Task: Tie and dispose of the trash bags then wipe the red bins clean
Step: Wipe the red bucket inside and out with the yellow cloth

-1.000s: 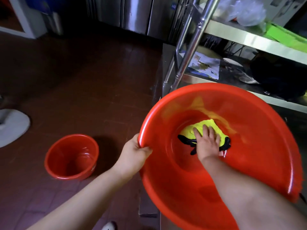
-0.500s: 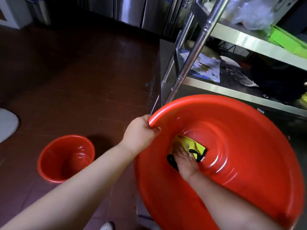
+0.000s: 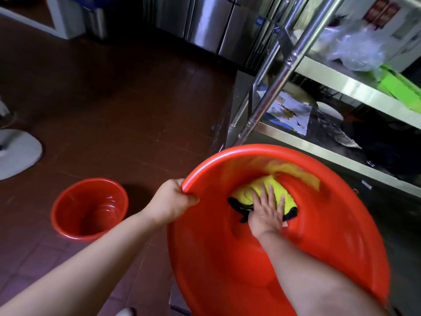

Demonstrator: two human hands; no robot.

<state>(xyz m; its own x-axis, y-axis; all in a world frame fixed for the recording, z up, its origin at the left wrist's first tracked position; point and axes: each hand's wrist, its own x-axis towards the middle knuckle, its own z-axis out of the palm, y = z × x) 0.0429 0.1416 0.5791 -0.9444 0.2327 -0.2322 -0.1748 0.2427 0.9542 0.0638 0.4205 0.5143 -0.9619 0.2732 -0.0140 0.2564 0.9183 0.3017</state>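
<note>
A large red bin (image 3: 337,238) is tilted toward me at the lower right. My left hand (image 3: 173,201) grips its rim at the upper left, fingers curled over the edge. Inside, my right hand (image 3: 267,209) lies flat with straight fingers, pressing a yellow cloth with black trim (image 3: 268,190) against the bin's inner bottom. A second, smaller red bin (image 3: 88,207) stands upright and empty on the floor to the left.
A steel rack (image 3: 280,80) with shelves stands close behind the large bin, holding papers, a plastic bag (image 3: 357,49) and a green box (image 3: 401,85). Steel cabinets line the back wall. A white object (image 3: 16,151) lies at the left edge on the dark tiled floor.
My right hand has slid the cloth from the bin's left inner side back up toward its middle, and its fingers have flattened out. The left hand keeps its hold on the rim.
</note>
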